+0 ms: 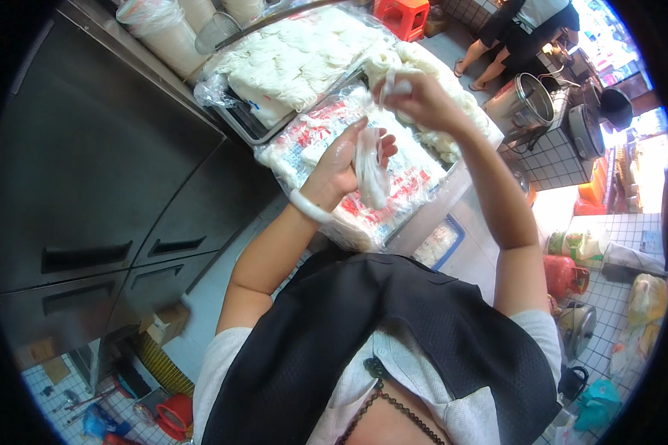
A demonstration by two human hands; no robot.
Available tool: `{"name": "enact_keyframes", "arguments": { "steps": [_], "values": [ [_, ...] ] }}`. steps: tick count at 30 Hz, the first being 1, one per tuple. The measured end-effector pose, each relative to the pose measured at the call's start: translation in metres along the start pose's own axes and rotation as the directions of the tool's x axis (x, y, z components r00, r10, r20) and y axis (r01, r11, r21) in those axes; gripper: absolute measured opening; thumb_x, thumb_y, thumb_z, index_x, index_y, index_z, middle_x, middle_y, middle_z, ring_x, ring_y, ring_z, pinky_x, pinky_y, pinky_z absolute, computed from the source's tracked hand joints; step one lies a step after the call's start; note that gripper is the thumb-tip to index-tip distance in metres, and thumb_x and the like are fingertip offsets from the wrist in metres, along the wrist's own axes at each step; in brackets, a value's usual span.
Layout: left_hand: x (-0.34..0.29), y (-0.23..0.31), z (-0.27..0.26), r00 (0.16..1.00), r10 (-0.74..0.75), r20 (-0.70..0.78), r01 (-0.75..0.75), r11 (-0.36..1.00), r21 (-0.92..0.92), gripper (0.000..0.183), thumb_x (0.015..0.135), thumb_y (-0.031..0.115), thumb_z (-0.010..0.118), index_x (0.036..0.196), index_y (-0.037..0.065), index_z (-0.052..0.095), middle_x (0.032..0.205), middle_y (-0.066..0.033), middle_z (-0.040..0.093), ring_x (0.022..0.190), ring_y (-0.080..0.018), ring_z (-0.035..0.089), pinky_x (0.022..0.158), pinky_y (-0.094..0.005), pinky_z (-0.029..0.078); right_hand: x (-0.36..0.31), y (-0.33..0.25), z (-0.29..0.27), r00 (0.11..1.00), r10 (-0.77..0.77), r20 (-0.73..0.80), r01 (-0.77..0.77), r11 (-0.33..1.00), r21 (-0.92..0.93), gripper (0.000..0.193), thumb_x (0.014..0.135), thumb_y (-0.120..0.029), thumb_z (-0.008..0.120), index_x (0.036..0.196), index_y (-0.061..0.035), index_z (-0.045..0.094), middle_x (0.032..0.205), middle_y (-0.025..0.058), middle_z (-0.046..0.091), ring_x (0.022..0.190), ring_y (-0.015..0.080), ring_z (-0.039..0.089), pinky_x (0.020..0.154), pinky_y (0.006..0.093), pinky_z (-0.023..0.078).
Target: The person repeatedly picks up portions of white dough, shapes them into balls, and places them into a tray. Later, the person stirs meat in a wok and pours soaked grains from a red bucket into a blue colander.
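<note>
My left hand (340,165), palm up and with a white bangle at its wrist, holds a limp, translucent white bundle (371,169). The bundle hangs down past the fingers; whether it is noodles or thin plastic is hard to tell. Higher and to the right, my right hand (423,100) is closed, with a small white piece (397,84) showing at its fingers. Both hands are above a plastic-wrapped stack with red and blue print (408,199). A heap of white noodles (289,55) fills a metal tray behind it, and more noodles (441,70) lie along the right.
A steel cabinet (111,163) stands on the left. Beyond the trays is a red stool (402,18). Another person (527,22) stands at the far right, near a large metal pot (523,104). A blue-rimmed basket (453,241) sits low beside the counter, and a red gas cylinder (564,276) to the right.
</note>
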State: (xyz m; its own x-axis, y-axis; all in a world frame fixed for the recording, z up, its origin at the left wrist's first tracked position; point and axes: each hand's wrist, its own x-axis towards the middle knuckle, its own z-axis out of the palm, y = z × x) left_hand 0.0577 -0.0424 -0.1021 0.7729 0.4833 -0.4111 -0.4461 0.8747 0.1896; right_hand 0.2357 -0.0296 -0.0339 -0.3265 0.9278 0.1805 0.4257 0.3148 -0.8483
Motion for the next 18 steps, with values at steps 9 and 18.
{"name": "enact_keyframes", "arguments": {
  "steps": [9, 18],
  "values": [
    [0.016, -0.027, -0.011, 0.936, 0.347, -0.049, -0.318, 0.900, 0.299, 0.013, 0.075, 0.001, 0.057, 0.087, -0.004, 0.058, 0.081, -0.0119, 0.060, 0.072, -0.0221, 0.059, 0.065, -0.0363, 0.051, -0.105, 0.014, 0.049, 0.951, 0.142, -0.274, -0.114, 0.986, 0.118, 0.037, 0.064, 0.009, 0.046, 0.095, -0.0051, 0.060, 0.099, 0.0073, 0.057, 0.094, 0.0156, 0.052, 0.077, 0.0281, 0.043],
    [0.007, -0.047, -0.013, 0.897, 0.436, 0.078, -0.375, 0.654, 0.657, 0.021, 0.069, -0.009, 0.057, 0.090, -0.004, 0.059, 0.085, -0.0105, 0.061, 0.075, -0.0184, 0.060, 0.066, -0.0288, 0.050, -0.101, 0.064, 0.075, 0.894, 0.446, -0.038, -0.302, 0.663, 0.685, 0.010, 0.082, -0.016, 0.056, 0.081, -0.0066, 0.057, 0.077, -0.0013, 0.055, 0.071, 0.0058, 0.049, 0.064, 0.0215, 0.040]
  ]
}}
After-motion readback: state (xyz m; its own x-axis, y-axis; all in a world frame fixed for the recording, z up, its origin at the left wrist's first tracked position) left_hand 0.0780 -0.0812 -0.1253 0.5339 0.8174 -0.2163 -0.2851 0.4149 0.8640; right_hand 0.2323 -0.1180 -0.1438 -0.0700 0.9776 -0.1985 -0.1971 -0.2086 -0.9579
